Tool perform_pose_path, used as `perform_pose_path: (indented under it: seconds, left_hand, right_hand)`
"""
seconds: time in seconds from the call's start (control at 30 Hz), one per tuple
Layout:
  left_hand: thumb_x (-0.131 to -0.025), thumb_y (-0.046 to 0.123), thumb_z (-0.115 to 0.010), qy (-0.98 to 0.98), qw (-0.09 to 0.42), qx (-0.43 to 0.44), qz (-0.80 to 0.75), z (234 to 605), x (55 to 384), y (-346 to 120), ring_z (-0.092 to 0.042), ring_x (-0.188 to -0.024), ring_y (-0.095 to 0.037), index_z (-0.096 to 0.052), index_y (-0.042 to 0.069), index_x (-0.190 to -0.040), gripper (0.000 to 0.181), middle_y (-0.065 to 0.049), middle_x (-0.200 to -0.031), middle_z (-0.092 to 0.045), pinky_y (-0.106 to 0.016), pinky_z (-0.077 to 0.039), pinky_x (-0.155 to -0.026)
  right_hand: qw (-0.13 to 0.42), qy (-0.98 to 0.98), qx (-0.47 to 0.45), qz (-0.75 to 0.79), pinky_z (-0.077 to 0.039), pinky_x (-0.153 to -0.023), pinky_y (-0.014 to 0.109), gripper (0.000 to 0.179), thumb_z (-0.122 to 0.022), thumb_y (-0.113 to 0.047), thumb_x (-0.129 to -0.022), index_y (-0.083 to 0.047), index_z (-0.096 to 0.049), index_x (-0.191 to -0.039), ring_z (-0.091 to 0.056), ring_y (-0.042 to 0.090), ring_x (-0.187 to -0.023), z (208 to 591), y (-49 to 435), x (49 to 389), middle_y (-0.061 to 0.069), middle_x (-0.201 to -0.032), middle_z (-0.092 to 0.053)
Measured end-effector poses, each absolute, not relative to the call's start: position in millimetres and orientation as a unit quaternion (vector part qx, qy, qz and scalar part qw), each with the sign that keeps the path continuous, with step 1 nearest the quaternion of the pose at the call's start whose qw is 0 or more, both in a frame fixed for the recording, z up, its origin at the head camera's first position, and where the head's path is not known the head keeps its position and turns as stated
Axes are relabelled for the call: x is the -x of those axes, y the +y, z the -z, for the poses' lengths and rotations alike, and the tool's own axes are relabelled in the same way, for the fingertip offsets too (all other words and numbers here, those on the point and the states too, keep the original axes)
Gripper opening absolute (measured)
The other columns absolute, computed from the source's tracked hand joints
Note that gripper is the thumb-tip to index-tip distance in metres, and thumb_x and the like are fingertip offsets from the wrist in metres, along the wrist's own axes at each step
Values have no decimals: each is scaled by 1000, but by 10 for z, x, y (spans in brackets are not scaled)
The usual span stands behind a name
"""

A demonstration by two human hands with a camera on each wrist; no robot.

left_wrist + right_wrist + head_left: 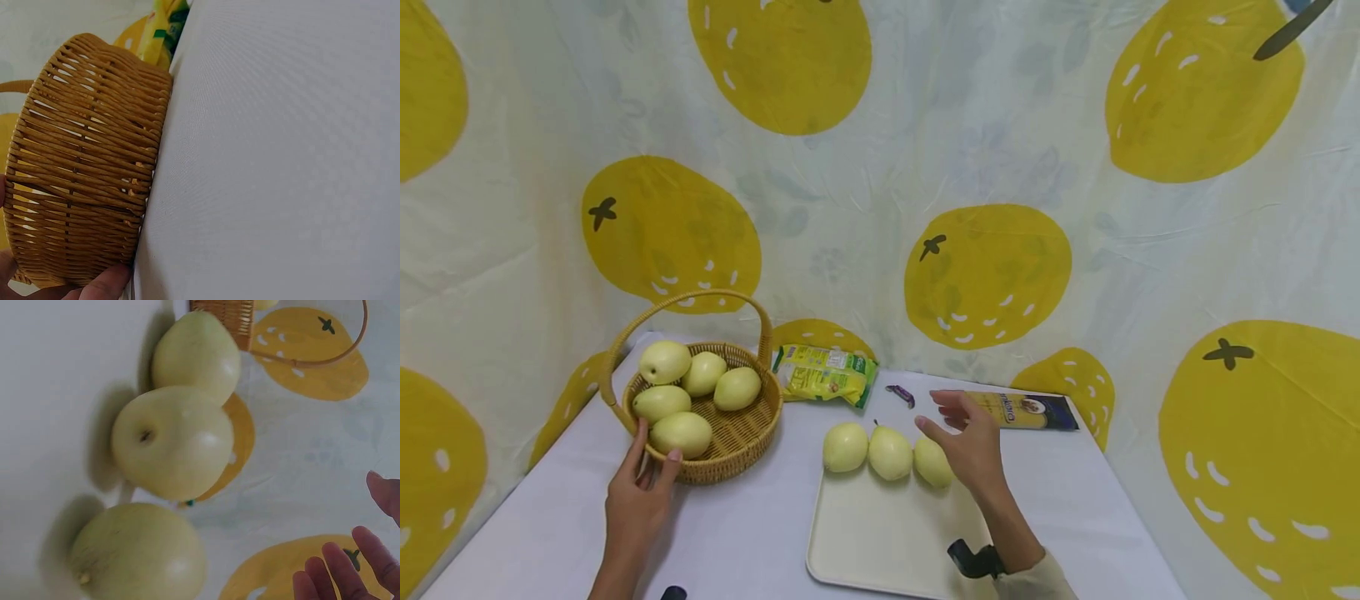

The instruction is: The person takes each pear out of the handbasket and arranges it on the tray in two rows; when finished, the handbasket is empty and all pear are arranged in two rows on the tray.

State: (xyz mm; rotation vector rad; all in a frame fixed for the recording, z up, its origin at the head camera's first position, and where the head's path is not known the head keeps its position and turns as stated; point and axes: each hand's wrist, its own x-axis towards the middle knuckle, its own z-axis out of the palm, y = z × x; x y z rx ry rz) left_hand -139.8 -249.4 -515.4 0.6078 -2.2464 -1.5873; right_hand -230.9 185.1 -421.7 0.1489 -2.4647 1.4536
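Note:
A wicker basket (739,454) with a tall handle stands at the left with several pale yellow-green pears (681,434) in it. My left hand (638,504) grips its near left side; the left wrist view shows fingers (107,282) against the woven wall, low by the table. Three more pears (891,454) sit in a row along the far edge of a cream tray (887,533). Just above the rightmost pear (932,463), my right hand (972,439) hovers with nothing in it. Its fingers (340,565) are spread from the thumb in the right wrist view.
Behind the tray lie a yellow-green packet (826,373), a small purple wrapped piece (901,395) and a yellow and dark-blue package (1026,410). A fruit-patterned cloth (850,183) hangs behind the white table (1060,517).

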Motion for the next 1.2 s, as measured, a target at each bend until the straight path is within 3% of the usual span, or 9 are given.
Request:
perform_pose_path:
  seconds: [0.2, 0.43, 0.67, 0.87, 1.2]
  left_hand:
    - [-107, 49, -59, -787, 168, -206, 556, 5162, 1407, -2501, -21, -163, -36, -13, 45, -167, 76, 1, -177, -12, -21, -29, -128]
    - [-106, 51, -60, -790, 172, -212, 550, 5177, 1411, -2479, -25, -162, -32, -15, 47, -167, 75, 5, -176, -16, -11, -30, -124]
    - [-108, 49, -59, -791, 174, -205, 549, 5164, 1418, -2488, -23, -162, -37, -14, 42, -168, 76, 1, -177, -13, -28, -30, -130]
    - [-108, 48, -59, -791, 175, -207, 548, 5178, 1431, -2489, -23, -162, -38, -14, 43, -168, 75, 1, -177, -13, -32, -30, -129]
    - [-107, 48, -60, -787, 177, -206, 554, 5194, 1422, -2493, -25, -162, -36, -15, 45, -168, 75, 2, -177, -15, -16, -31, -126]
  right_hand:
    - [151, -838, -95, -516, -64, -105, 47, 41, -92, -21, -85, -19, -76, -122, -71, 25, -115, 4078, 1588, 2362, 0, -123, -76]
    - [141, -817, -135, -543, -64, -105, 52, 41, -92, -17, -84, -18, -76, -122, -71, 30, -115, 3971, 1294, 2418, 1, -122, -77]
    - [128, -800, -166, -562, -65, -104, 44, 40, -92, -18, -85, -18, -76, -121, -72, 25, -112, 3938, 959, 2482, -1, -122, -77]
    - [111, -780, -202, -581, -65, -104, 48, 41, -91, -18, -86, -16, -76, -124, -72, 26, -112, 3944, 670, 2520, 2, -126, -76]
    - [66, -749, -256, -608, -63, -105, 58, 43, -90, -19, -88, -12, -74, -127, -70, 36, -115, 4007, 226, 2564, 5, -123, -76]
